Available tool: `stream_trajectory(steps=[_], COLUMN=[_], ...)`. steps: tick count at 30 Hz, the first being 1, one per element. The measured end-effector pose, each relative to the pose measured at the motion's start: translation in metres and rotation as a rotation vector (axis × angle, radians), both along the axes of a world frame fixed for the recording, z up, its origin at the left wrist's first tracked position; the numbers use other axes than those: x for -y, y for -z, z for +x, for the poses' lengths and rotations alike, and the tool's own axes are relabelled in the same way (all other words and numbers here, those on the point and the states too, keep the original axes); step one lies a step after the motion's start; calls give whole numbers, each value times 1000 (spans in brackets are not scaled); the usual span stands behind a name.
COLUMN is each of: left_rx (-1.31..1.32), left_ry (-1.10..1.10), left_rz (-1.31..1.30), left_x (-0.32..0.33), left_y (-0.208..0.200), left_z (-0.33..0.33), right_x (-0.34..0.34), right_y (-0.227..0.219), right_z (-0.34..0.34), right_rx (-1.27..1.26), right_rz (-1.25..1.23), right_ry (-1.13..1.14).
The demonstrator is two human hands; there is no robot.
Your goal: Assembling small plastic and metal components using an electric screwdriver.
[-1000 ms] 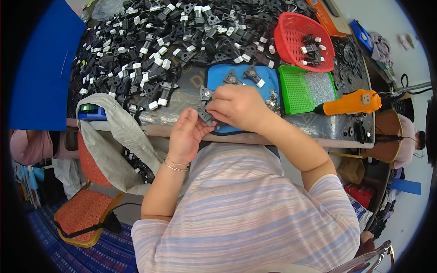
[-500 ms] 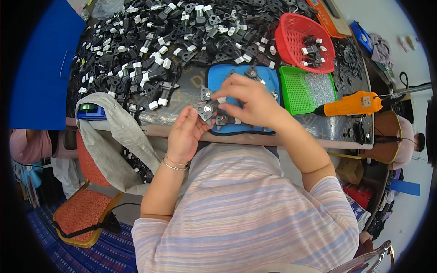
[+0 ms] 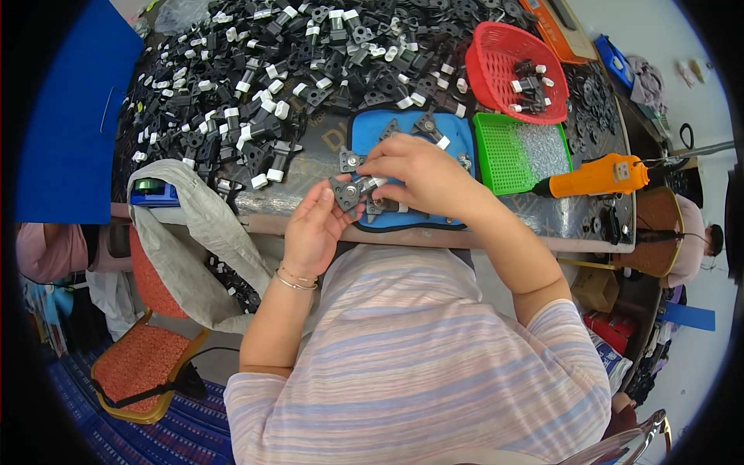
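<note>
Between my hands is a black plastic part [image 3: 346, 195] with a triangular plate, a round metal centre and a pale end. My left hand [image 3: 311, 225] pinches its plate between thumb and fingers. From the right, my right hand [image 3: 426, 172] closes its fingers on the pale end. Beneath them lies a blue mat [image 3: 367, 129], edged in black. Similar parts rest on it: one at its left edge [image 3: 350, 161], one at the back [image 3: 426, 126], and one close below my right hand [image 3: 381, 207], partly covered by it.
A large heap of black parts with white ends [image 3: 271, 85] covers the back left. To the right stand a red basket [image 3: 482, 58] with several parts, a green tray [image 3: 496, 159] of small shiny pieces and an orange power screwdriver [image 3: 595, 177]. Grey cloth [image 3: 182, 256] hangs at the table's front edge.
The held part has turned slightly, and its pale end now shows in line with the plate. My right hand has shifted a little, its fingers closer together on that end.
</note>
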State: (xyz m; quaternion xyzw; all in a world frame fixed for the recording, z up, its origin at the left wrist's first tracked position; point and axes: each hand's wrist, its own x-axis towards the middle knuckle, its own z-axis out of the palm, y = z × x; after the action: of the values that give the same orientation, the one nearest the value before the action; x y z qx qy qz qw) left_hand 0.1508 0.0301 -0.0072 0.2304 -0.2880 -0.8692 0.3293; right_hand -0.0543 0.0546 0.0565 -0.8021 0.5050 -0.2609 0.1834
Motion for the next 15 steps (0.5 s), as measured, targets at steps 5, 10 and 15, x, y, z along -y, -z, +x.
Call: stream_trajectory(steps=[5,10,15], left_rx=[219,440,561], left_ry=[-71,-116,-55], left_rz=[-91,-235,-276], left_x=[2,3,21], left_y=[-3,-6,-4], left_z=[3,4,26], right_x=[-1,-2,0], right_y=[7,18,19], right_z=[5,13,-5], right_rx=[-35,-3,-25], right_rz=[-17,-5,-7], right_ry=[38,31,109])
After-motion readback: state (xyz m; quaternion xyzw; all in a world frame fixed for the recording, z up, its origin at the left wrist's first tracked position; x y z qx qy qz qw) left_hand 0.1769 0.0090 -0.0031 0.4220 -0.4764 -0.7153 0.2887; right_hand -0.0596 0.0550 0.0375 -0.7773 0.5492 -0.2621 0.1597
